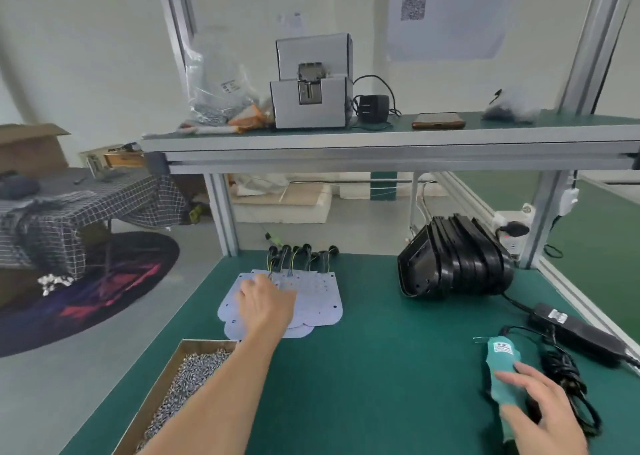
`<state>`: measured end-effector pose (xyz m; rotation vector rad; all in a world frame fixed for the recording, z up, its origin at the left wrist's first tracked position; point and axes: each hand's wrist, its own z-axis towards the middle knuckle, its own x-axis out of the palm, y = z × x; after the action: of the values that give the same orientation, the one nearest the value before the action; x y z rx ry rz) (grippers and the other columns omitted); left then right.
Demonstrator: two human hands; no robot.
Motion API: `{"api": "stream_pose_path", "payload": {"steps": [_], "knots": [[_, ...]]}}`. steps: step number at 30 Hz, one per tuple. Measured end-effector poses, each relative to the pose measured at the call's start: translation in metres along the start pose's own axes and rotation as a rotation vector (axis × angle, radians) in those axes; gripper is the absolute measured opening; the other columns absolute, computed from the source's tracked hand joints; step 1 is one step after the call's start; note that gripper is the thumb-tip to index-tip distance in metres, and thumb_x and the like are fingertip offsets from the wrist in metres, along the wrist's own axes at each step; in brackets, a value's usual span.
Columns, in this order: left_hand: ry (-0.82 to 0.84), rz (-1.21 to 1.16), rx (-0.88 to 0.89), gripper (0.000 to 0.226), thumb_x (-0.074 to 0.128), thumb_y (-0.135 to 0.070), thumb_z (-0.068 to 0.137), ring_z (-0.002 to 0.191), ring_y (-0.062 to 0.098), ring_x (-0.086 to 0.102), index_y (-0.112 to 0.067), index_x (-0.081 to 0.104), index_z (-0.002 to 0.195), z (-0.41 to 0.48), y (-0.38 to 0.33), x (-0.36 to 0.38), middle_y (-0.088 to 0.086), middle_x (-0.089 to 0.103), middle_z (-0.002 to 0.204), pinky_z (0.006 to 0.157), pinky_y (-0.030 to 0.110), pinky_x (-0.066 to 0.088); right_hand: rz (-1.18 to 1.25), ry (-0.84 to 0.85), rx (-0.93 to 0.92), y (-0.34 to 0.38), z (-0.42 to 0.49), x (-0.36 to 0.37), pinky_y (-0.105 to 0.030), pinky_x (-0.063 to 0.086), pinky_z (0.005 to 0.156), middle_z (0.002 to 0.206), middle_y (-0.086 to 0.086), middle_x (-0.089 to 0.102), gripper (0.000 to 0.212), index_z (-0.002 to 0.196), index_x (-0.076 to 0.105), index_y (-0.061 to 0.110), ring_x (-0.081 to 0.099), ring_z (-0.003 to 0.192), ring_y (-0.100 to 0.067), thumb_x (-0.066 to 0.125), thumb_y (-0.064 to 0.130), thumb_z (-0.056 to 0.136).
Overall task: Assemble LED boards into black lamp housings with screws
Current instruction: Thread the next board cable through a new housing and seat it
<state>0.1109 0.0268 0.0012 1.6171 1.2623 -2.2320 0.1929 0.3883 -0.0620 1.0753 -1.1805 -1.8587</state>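
Observation:
A fanned pile of white LED boards (322, 298) with wired black plugs lies mid-table. My left hand (266, 304) rests flat on top of the pile, fingers spread over the boards. A stack of black lamp housings (457, 257) lies on its side at the right rear. Loose silver screws fill a cardboard box (180, 385) at the front left. My right hand (543, 409) holds a teal electric screwdriver (502, 357) low over the green mat at the front right, with fingers and thumb laid round its body and its bit pointing away from me.
A black power adapter (581, 333) and coiled cable (568, 385) lie right of the screwdriver. An aluminium shelf (381, 143) overhead carries a grey screw feeder (311, 101), a phone and bags. Frame posts stand at the table's rear corners. Bare green mat (381, 368) spreads between my hands.

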Motion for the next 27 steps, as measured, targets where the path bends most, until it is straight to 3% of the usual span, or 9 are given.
{"api": "stream_pose_path", "payload": {"steps": [3,5,10,13,17,19,20,23,27], "knots": [[0.093,0.142,-0.146,0.096,0.063,-0.075,0.077,0.133,0.033,0.040,-0.009,0.037,0.142,0.038,0.016,0.001,0.014,0.045,0.142,0.107,0.043,0.037,-0.003,0.023,-0.057,0.001,0.000,-0.003,-0.002,0.034,0.081,0.119,-0.008,0.059,0.049,0.092,0.076,0.012,0.041,0.097,0.028,0.069,-0.029,0.066],[0.142,0.195,-0.169,0.107,0.064,-0.077,0.071,0.132,0.033,0.043,-0.008,0.032,0.146,0.051,0.028,0.010,0.013,0.049,0.140,0.107,0.042,0.040,-0.027,0.008,-0.104,0.001,0.001,-0.002,0.005,0.031,0.084,0.118,-0.015,0.059,0.049,0.090,0.076,0.010,0.042,0.100,0.025,0.070,-0.032,0.064],[0.151,0.330,-0.121,0.101,0.068,-0.071,0.069,0.127,0.032,0.047,-0.010,0.034,0.141,0.061,0.042,0.028,0.011,0.052,0.136,0.099,0.041,0.044,-0.019,0.034,-0.127,-0.006,0.010,0.008,0.000,0.029,0.096,0.116,-0.022,0.062,0.050,0.083,0.076,0.012,0.042,0.106,0.022,0.077,-0.031,0.056],[0.139,0.297,-0.157,0.095,0.072,-0.065,0.065,0.123,0.033,0.045,-0.012,0.037,0.137,0.061,0.040,0.029,0.013,0.048,0.132,0.097,0.041,0.042,-0.112,0.002,-0.185,-0.009,0.010,0.002,-0.001,0.027,0.099,0.112,-0.017,0.062,0.020,0.082,0.077,0.008,0.042,0.106,0.022,0.076,-0.005,0.068],[0.065,0.161,-0.160,0.088,0.075,-0.056,0.063,0.114,0.035,0.046,-0.012,0.040,0.130,0.055,0.036,0.025,0.014,0.042,0.124,0.099,0.044,0.043,-0.044,-0.032,-0.136,-0.003,0.004,0.000,0.006,0.029,0.088,0.114,-0.023,0.062,0.047,0.088,0.076,0.004,0.044,0.098,0.025,0.075,-0.032,0.058],[0.040,0.102,-0.125,0.098,0.075,-0.061,0.063,0.113,0.035,0.049,-0.013,0.035,0.138,0.048,0.030,0.021,0.014,0.039,0.126,0.097,0.045,0.044,-0.028,-0.069,-0.087,0.009,-0.002,0.000,0.007,0.029,0.084,0.115,-0.019,0.061,0.044,0.093,0.075,0.004,0.047,0.099,0.021,0.074,-0.029,0.065],[0.036,0.061,-0.107,0.103,0.075,-0.063,0.064,0.115,0.035,0.049,-0.014,0.031,0.143,0.043,0.026,0.019,0.015,0.038,0.129,0.097,0.045,0.044,-0.032,-0.075,-0.073,0.014,-0.005,0.000,0.004,0.031,0.086,0.118,-0.018,0.061,0.041,0.096,0.074,0.005,0.049,0.104,0.013,0.075,-0.025,0.068],[0.053,-0.145,-0.048,0.113,0.075,-0.059,0.066,0.128,0.035,0.041,-0.022,0.015,0.155,0.026,0.018,0.014,0.017,0.031,0.142,0.105,0.047,0.041,-0.153,-0.045,-0.064,0.023,-0.003,0.000,-0.025,0.031,0.099,0.129,-0.011,0.057,0.039,0.107,0.071,0.010,0.046,0.122,-0.026,0.080,-0.010,0.074],[0.076,-0.352,0.056,0.119,0.081,-0.048,0.071,0.141,0.031,0.027,-0.025,0.004,0.159,-0.001,0.008,0.007,0.016,0.028,0.151,0.114,0.049,0.029,-0.390,0.105,-0.351,0.050,0.034,0.017,-0.032,0.035,0.102,0.145,0.002,0.043,0.040,0.126,0.063,0.017,0.040,0.132,-0.022,0.071,0.007,0.088]]}}
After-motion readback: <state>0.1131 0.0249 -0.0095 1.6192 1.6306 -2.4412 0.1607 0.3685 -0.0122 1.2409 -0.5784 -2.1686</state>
